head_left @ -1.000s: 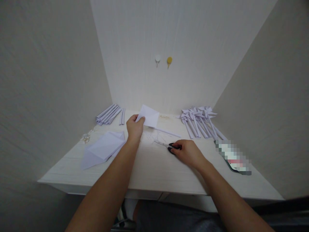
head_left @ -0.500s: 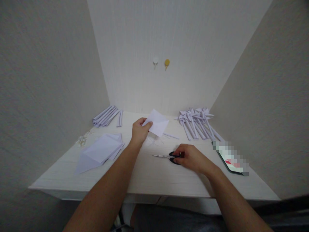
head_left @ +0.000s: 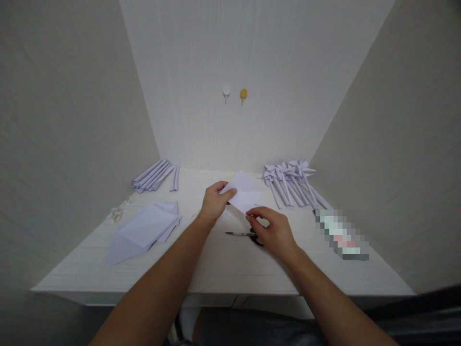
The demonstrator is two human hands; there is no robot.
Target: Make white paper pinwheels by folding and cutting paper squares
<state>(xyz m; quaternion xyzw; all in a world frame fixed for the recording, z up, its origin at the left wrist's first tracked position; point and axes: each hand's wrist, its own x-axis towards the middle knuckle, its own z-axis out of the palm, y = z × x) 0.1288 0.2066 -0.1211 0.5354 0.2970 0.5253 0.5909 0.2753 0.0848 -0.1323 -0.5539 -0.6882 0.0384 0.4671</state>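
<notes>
A square of white paper [head_left: 242,190] is held above the desk, one corner toward me. My left hand [head_left: 216,201] is closed on its left side, thumb on top. At the near corner of the paper, the thumb and forefinger of my right hand [head_left: 272,229] come together in a pinch. The scissors [head_left: 238,234] lie on the desk under my right hand, which hides part of the black handles. Behind the paper, some thin pale scraps [head_left: 227,214] show faintly.
To the left lie a stack of white paper sheets [head_left: 147,226], rolled paper tubes [head_left: 153,176] and small tangled bits [head_left: 115,215]. Paper pinwheels on sticks [head_left: 290,180] are piled at the back right, near a blurred phone-like device [head_left: 340,235]. Two hooks [head_left: 244,93] are on the back wall.
My right hand has let go of the scissors and moved up and left to the paper's near corner. My left hand and the paper have shifted slightly right.
</notes>
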